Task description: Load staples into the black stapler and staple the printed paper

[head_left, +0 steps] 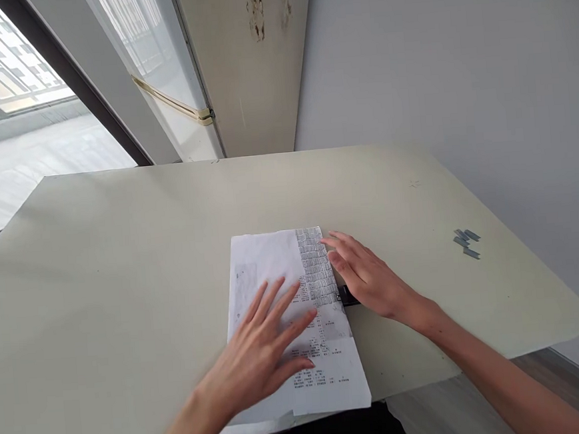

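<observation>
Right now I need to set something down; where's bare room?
Bare table: left of the papers and left hand; between papers and fridge; between right hand and grey pieces. Crowded: the papers' right edge, by the black object.

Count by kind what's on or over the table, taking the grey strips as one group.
Hands: 2, left hand and right hand
Paper pile: 1
Black object, partly hidden: 1
Group of grey strips: 1
Total: 5

The sheets (322,341) were matt paper, lightly creased. The table (124,277) looked smooth, with a faint sheen. The grey strips (461,241) looked like metal. The fridge (248,80) had a glossy door (158,47) and a duller, blotched side; the wall (448,64) was matt.
</observation>
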Action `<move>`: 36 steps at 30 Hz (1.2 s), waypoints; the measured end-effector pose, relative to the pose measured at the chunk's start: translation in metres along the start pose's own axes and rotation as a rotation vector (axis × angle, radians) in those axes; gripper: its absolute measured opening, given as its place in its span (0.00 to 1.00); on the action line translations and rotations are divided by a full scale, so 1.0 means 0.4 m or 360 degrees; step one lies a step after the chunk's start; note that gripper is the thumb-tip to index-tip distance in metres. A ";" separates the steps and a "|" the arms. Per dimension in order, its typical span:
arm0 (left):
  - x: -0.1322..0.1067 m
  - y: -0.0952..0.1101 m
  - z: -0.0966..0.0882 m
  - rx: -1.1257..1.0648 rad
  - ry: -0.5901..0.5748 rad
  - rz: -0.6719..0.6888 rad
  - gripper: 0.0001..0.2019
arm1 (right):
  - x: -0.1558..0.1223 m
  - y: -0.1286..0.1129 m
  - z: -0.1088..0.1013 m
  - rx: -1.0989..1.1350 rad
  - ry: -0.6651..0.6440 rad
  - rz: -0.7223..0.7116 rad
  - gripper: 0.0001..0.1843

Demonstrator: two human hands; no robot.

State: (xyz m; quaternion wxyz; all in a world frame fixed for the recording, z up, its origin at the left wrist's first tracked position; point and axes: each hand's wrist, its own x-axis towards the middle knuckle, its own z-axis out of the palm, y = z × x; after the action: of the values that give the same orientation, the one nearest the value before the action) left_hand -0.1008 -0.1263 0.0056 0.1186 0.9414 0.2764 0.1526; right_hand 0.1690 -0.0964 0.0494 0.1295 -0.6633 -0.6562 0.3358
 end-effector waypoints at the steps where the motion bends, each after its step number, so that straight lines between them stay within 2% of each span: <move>1: 0.008 -0.015 -0.001 -0.0007 -0.0017 0.0017 0.33 | 0.000 -0.001 0.000 0.0001 -0.0006 -0.0006 0.38; 4: 0.025 -0.033 0.007 -0.0013 -0.0080 0.0100 0.32 | 0.000 -0.002 0.002 0.0012 -0.0011 -0.0016 0.37; 7: 0.037 -0.024 0.022 -0.0010 -0.0122 0.0140 0.32 | 0.000 -0.003 0.005 0.0020 -0.0008 -0.0017 0.36; 12: 0.050 -0.007 0.036 -0.0055 -0.0106 0.0142 0.32 | 0.000 -0.001 0.002 0.0011 -0.0020 -0.0022 0.36; 24: 0.062 -0.014 0.037 -0.0053 -0.0178 0.0200 0.33 | 0.002 0.014 -0.007 0.0036 -0.0038 -0.0128 0.33; 36: 0.088 -0.004 0.052 -0.0075 -0.0151 0.0176 0.36 | 0.001 0.012 -0.014 0.0028 -0.0065 -0.0091 0.33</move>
State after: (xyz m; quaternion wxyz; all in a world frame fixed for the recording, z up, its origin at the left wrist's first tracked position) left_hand -0.0660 -0.1085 -0.0064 0.1451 0.9583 0.2146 0.1205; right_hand 0.1762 -0.0948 0.0505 0.1316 -0.6361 -0.6744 0.3511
